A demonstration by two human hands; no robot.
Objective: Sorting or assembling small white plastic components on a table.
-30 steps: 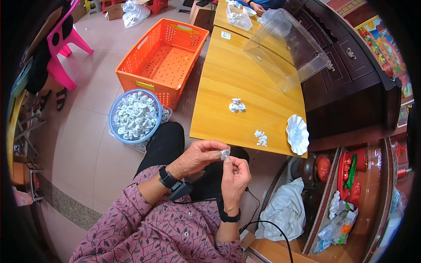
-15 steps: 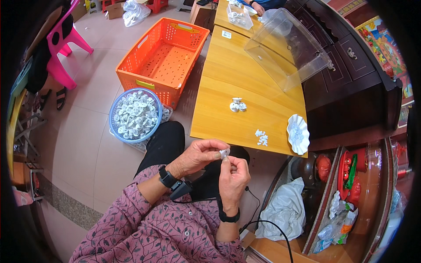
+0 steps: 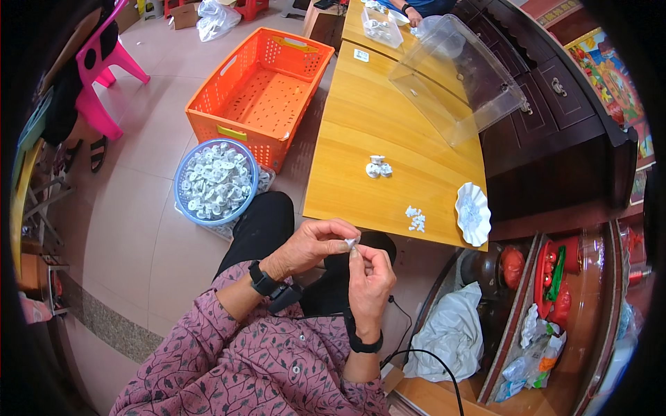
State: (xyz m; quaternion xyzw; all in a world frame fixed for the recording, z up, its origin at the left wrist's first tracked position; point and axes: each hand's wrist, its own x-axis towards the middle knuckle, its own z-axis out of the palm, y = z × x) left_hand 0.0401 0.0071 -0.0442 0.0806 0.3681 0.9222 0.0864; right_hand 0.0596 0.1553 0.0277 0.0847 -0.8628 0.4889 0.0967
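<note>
Pale tiles paved the floor (image 3: 132,222) around the yellow wooden bench (image 3: 347,139), and a dark drawered cabinet (image 3: 569,166) stood along the bench's right side. Left of the bench sat an orange perforated crate (image 3: 267,104); well beyond that side was a pink plastic chair (image 3: 104,114). A clear plastic bin (image 3: 485,76) lay tilted toward the bench's right edge. Near the bench's near left corner, a round blue basin (image 3: 177,188) was heaped with white plastic parts (image 3: 216,177), many of them disc-shaped. A white scalloped dish (image 3: 476,238) rested at the bench's near right corner.

Just off the bench's near edge, the left hand (image 3: 312,241) pinched a small white piece (image 3: 351,242) between thumb and forefinger, while the right hand (image 3: 371,274) gripped it narrowly from below. The piece was plain white and mostly covered by the fingers, so its full shape could not be told. A few similar parts (image 3: 378,167) sat grouped mid-bench. Toward the bench's far left edge was a white label (image 3: 361,55) with dark print, too small to read. Tiny white bits (image 3: 415,218) lay scattered close to the bench's near edge.
</note>
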